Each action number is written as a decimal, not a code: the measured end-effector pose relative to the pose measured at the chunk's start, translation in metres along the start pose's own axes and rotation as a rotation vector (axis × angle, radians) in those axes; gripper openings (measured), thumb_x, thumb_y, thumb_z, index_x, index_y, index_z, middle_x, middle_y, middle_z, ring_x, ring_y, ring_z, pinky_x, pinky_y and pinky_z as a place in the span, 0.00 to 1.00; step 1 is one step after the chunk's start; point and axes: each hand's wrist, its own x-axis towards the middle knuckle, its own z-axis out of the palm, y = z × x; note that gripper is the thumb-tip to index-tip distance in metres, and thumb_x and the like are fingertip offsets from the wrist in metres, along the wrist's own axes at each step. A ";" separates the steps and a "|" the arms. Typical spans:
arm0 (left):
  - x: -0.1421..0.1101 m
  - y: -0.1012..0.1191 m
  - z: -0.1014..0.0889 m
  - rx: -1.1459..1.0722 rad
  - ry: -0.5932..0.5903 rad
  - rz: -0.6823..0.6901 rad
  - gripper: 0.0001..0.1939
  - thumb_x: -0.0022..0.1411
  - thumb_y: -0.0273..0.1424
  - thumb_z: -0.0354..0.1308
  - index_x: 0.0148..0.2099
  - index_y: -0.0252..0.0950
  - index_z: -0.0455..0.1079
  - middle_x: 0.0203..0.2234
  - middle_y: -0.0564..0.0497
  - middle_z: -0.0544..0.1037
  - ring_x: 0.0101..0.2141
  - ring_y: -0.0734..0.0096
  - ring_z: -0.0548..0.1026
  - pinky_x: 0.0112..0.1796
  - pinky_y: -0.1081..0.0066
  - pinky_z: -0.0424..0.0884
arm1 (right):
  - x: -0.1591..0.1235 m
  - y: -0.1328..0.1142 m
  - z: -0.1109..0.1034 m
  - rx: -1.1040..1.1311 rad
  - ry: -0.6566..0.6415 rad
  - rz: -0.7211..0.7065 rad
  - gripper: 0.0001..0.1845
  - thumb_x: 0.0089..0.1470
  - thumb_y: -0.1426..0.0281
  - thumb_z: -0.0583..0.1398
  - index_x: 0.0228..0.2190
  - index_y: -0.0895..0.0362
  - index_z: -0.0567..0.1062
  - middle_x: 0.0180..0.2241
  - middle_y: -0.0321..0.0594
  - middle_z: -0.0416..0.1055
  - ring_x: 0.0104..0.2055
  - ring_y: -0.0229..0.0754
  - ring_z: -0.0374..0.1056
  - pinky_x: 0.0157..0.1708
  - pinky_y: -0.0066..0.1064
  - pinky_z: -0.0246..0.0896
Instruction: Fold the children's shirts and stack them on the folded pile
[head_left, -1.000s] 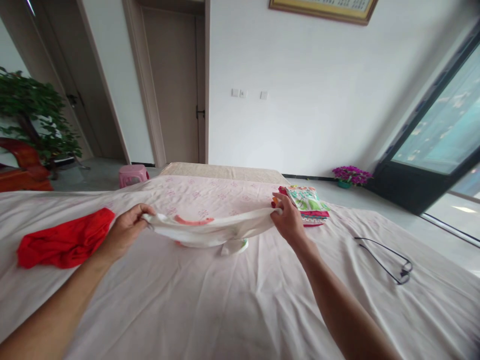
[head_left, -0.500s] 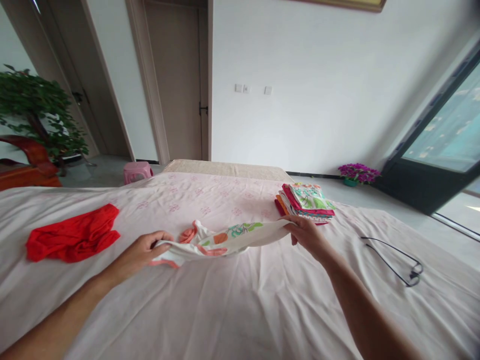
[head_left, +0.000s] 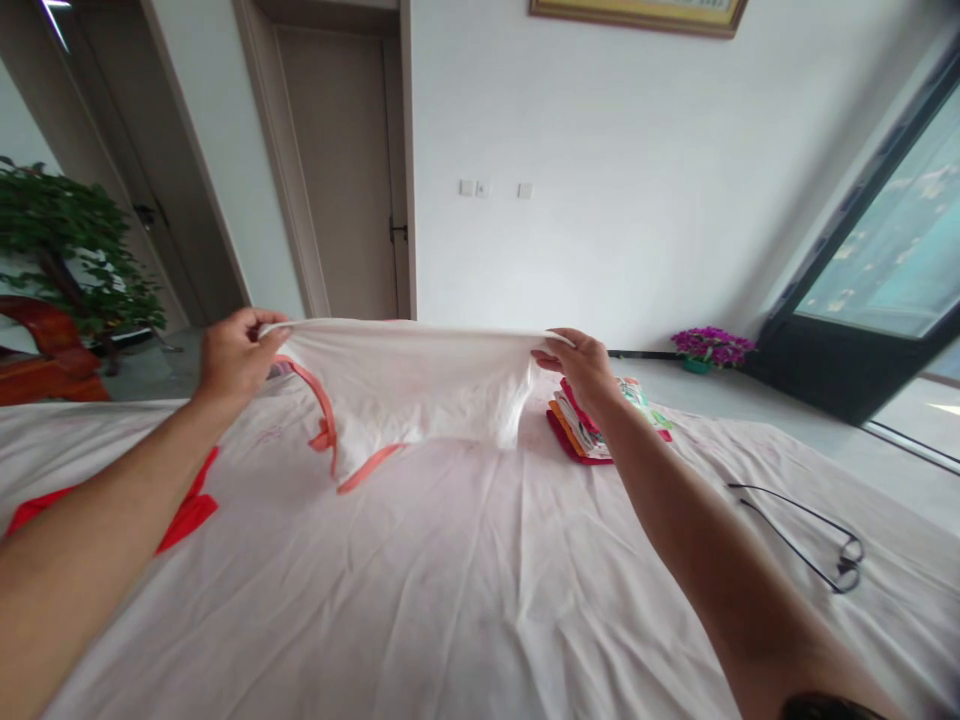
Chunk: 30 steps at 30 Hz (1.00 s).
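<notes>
A white garment with coral-coloured trim (head_left: 427,385) hangs stretched between my two hands above the bed sheet (head_left: 420,590). My left hand (head_left: 238,350) pinches one end of its upper edge. At the opposite end, my right hand (head_left: 577,362) grips the same edge between thumb and fingers. The trimmed openings droop at the lower left of the cloth. Behind my right hand and forearm, partly covered, sits a stack of folded clothes (head_left: 577,430). A red cloth (head_left: 191,510) lies at the left, mostly hidden by my left forearm.
Eyeglasses (head_left: 840,560) rest on the sheet at the right. Beyond the bed are a pot of purple flowers (head_left: 711,345), a leafy plant (head_left: 67,250) and a wooden chair (head_left: 49,350). A wall with switches (head_left: 480,188) and a door (head_left: 337,170) stand at the back.
Both hands have risen with the garment, which went from bunched low over the sheet to spread out and hanging. Its printed side showed half a second ago; a plain white side faces me now.
</notes>
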 end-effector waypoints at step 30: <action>-0.207 -0.070 -0.054 0.094 -1.116 -0.073 0.10 0.43 0.26 0.51 0.27 0.42 0.72 0.27 0.54 0.75 0.31 0.66 0.73 0.35 0.73 0.66 | -0.191 0.074 -0.095 -0.985 -0.807 -0.211 0.16 0.57 0.74 0.55 0.36 0.47 0.81 0.39 0.42 0.78 0.48 0.47 0.71 0.49 0.40 0.65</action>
